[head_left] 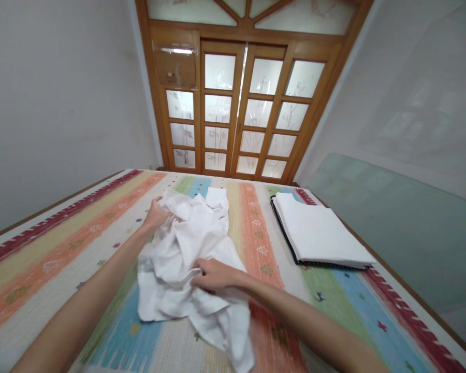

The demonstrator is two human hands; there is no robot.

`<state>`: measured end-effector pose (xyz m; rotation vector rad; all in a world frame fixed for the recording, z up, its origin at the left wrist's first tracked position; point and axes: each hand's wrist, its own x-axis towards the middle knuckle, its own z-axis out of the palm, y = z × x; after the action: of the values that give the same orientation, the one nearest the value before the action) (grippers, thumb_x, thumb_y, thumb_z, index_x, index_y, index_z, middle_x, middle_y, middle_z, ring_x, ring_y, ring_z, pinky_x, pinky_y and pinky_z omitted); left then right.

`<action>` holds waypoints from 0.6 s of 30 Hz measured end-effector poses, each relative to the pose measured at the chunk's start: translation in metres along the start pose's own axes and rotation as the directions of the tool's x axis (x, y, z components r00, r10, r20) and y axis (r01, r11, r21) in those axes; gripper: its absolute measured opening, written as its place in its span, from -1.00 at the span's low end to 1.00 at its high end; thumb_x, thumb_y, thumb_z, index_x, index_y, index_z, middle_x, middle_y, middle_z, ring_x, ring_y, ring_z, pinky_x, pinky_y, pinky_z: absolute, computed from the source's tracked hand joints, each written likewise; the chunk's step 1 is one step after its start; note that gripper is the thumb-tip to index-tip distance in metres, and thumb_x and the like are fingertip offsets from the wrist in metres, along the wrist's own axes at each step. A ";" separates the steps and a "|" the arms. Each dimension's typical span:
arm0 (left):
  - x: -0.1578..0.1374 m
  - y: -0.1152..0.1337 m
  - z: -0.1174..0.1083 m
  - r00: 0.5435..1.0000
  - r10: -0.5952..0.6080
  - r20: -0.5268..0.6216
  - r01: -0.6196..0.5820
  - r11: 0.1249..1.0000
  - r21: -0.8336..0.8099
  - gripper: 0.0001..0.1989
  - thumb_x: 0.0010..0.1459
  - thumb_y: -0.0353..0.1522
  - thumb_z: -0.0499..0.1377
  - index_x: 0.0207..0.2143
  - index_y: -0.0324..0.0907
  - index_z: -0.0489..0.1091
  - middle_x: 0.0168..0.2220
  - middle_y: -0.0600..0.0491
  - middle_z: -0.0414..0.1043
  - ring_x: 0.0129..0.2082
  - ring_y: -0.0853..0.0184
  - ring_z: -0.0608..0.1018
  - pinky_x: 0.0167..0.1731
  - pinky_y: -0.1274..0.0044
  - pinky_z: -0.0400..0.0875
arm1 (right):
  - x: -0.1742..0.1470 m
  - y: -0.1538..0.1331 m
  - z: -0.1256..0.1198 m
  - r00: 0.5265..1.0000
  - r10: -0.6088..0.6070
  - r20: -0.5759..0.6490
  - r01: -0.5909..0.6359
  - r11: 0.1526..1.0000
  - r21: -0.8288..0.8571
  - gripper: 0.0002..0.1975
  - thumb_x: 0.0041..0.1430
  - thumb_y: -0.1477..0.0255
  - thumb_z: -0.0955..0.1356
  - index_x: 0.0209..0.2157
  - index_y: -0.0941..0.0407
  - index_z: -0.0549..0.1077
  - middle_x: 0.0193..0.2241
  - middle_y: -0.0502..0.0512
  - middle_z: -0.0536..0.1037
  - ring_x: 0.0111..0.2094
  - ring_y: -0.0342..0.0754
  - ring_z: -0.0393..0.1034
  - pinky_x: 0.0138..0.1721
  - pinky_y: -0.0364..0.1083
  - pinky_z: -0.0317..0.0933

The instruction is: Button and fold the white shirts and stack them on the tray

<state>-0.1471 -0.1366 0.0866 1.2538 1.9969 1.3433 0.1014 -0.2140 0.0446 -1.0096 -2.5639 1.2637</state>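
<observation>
A crumpled white shirt (194,223) lies spread in loose folds on the middle of the striped cloth-covered table. At its far left edge my left hand (158,215) is closed on the fabric, with the fingertips partly lost among the folds. Lower down, near the middle of the shirt, my right hand (214,274) pinches a fold between thumb and fingers. One flap of the shirt sticks out at the far right, and a lower corner trails toward me.
A stack of folded white garments (322,228) with a dark one underneath lies on the right of the table. The tablecloth (81,243) has coloured stripes. A pale green panel (396,207) stands along the right edge, and wooden glazed doors (236,109) rise beyond the far edge.
</observation>
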 end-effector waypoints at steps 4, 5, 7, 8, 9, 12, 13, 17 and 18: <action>-0.007 0.041 0.052 0.908 0.269 0.322 -0.333 0.929 0.164 -0.49 0.01 -0.58 0.13 0.07 -0.22 0.32 0.02 -0.10 0.48 0.02 0.17 0.52 0.03 0.39 0.39 | 0.045 -0.041 0.060 0.935 -0.154 0.319 -0.041 0.847 0.530 -0.45 0.09 0.22 0.43 0.11 0.04 0.36 -0.43 -0.07 0.57 -0.38 -0.08 0.50 -0.33 -0.13 0.37; -0.013 0.049 0.065 0.847 0.339 0.409 -0.447 0.871 0.204 -0.51 0.03 -0.57 0.11 0.05 -0.21 0.34 0.00 -0.09 0.50 0.01 0.17 0.52 0.04 0.38 0.37 | 0.055 -0.049 0.070 0.918 -0.223 0.329 -0.008 0.817 0.577 -0.45 0.10 0.22 0.44 0.11 0.03 0.37 -0.39 -0.07 0.58 -0.30 -0.07 0.51 -0.26 -0.13 0.38; -0.028 0.058 0.083 0.742 0.463 0.485 -0.639 0.707 0.303 -0.44 0.01 -0.60 0.10 0.11 -0.21 0.32 -0.01 -0.10 0.50 0.04 0.15 0.49 0.10 0.34 0.31 | 0.067 -0.059 0.078 0.896 -0.307 0.320 0.102 0.845 0.525 -0.63 0.09 0.24 0.44 -0.06 0.02 0.50 -0.33 -0.10 0.60 -0.15 -0.07 0.49 -0.11 -0.15 0.34; -0.035 0.059 0.087 0.698 0.530 0.481 -0.707 0.615 0.349 -0.41 0.02 -0.59 0.11 0.15 -0.20 0.28 0.02 -0.12 0.48 0.08 0.13 0.46 0.14 0.30 0.26 | 0.068 -0.060 0.073 0.885 -0.339 0.319 0.171 0.874 0.455 -0.69 0.08 0.28 0.46 -0.13 0.06 0.54 -0.30 -0.08 0.61 -0.11 -0.06 0.48 -0.06 -0.17 0.31; -0.041 0.058 0.089 0.664 0.588 0.461 -0.747 0.536 0.393 -0.39 0.04 -0.57 0.11 0.19 -0.21 0.24 0.04 -0.14 0.45 0.11 0.11 0.42 0.17 0.27 0.22 | 0.067 -0.057 0.064 0.876 -0.360 0.322 0.232 0.898 0.373 -0.73 0.07 0.33 0.47 -0.18 0.12 0.57 -0.28 -0.03 0.62 -0.10 -0.04 0.48 -0.04 -0.18 0.28; -0.052 0.042 0.074 0.632 0.696 0.340 -0.748 0.435 0.501 -0.40 0.11 -0.47 0.13 0.23 -0.25 0.16 0.11 -0.20 0.37 0.15 0.06 0.36 0.19 0.21 0.17 | 0.050 -0.033 0.009 0.856 -0.391 0.338 0.346 0.919 0.189 -0.77 0.14 0.45 0.41 -0.16 0.21 0.57 -0.24 0.08 0.63 -0.15 -0.06 0.51 -0.05 -0.18 0.28; -0.054 0.034 0.065 0.640 0.709 0.296 -0.729 0.438 0.526 -0.42 0.14 -0.42 0.13 0.22 -0.28 0.15 0.12 -0.22 0.36 0.15 0.05 0.36 0.18 0.21 0.18 | 0.042 -0.020 -0.013 0.895 -0.366 0.257 0.340 0.930 0.141 -0.77 0.18 0.44 0.37 -0.15 0.21 0.58 -0.23 0.11 0.64 -0.17 -0.06 0.52 -0.06 -0.16 0.29; -0.067 0.002 0.029 0.701 0.692 0.170 -0.628 0.487 0.607 -0.54 0.26 -0.27 0.03 0.14 -0.33 0.22 0.12 -0.29 0.35 0.14 0.02 0.36 0.13 0.23 0.23 | 0.022 0.041 -0.092 0.927 -0.165 -0.336 0.134 0.984 -0.116 -0.60 0.19 0.47 0.30 0.07 0.16 0.46 0.06 0.23 0.52 0.05 0.05 0.42 0.10 0.02 0.23; -0.073 -0.004 0.023 0.726 0.662 0.185 -0.608 0.492 0.623 -0.57 0.29 -0.25 -0.01 0.11 -0.32 0.25 0.11 -0.29 0.35 0.15 0.02 0.36 0.12 0.25 0.24 | 0.019 0.055 -0.105 0.912 -0.133 -0.388 0.061 0.980 -0.191 -0.51 0.16 0.44 0.34 0.15 0.16 0.39 0.15 0.26 0.43 0.15 0.11 0.32 0.18 0.09 0.15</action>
<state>-0.0950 -0.1881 0.0628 2.5193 2.2390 0.9465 0.1539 -0.1087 0.0681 -1.0289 -2.3938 0.7226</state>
